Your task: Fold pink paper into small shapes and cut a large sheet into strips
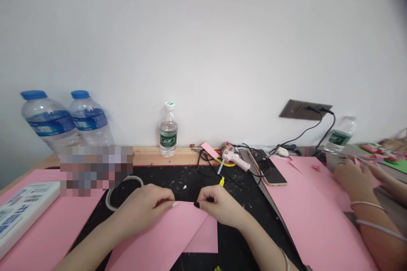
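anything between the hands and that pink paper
Nothing visible: the left hand and right hand pinch the top edge of the folded pink paper sheet. The loop of translucent plastic tubing lies on the black work mat beside the left hand, not between them.

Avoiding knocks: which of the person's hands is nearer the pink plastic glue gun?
Right. The right hand, pinching the pink paper sheet, lies just below the pink plastic glue gun; the left hand sits farther left.

Glue gun beside phone; bottle behind mat
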### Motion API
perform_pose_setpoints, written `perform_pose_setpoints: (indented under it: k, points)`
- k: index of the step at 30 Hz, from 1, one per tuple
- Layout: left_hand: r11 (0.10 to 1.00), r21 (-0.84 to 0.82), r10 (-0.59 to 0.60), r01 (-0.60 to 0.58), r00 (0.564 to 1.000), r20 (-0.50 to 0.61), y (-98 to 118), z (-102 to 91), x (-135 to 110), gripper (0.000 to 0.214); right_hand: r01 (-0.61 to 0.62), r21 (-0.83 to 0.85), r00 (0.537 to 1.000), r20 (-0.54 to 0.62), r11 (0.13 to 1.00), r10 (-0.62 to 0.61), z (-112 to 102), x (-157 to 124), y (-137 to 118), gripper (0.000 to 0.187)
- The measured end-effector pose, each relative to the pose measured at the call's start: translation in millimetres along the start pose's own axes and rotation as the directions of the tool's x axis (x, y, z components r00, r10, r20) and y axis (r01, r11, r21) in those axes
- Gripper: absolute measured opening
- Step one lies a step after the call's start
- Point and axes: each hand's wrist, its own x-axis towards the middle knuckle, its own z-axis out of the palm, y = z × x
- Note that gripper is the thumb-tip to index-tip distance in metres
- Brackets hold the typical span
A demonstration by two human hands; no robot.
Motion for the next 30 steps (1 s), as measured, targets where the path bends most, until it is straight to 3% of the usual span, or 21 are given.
perform_pose_setpoints:
  k: [8,14,24,27,30]
  points:
    - [0.986,-0.163,-0.001,0.016,0.996,0.091,-11,-6.2,1,0.026,-0.109,0.289,0.993,0.074,0.951,0.091,-1,0,4,0.012]
    - [0.982,-0.177,-0.042,0.067,0.989,0.139,-15,-15.8,3,0.027,-0.159,0.324,0.987,0.035,0.932,0.156,-10,2,12,0.010]
    - [0.989,-0.107,-0.088,0.100,0.990,0.109,-15,-22.3,3,0.028,-0.190,0.371,0.978,-0.009,0.909,0.208,-30,0,19,0.013]
    - [0.990,-0.107,-0.078,0.088,0.993,0.093,-18,-19.1,4,0.027,-0.218,0.445,0.965,-0.032,0.868,0.259,-25,2,21,0.020]
    - [0.985,-0.160,-0.052,0.069,0.993,0.109,-21,-15.7,4,0.027,-0.239,0.434,0.968,0.037,0.869,0.247,-12,4,21,0.014]
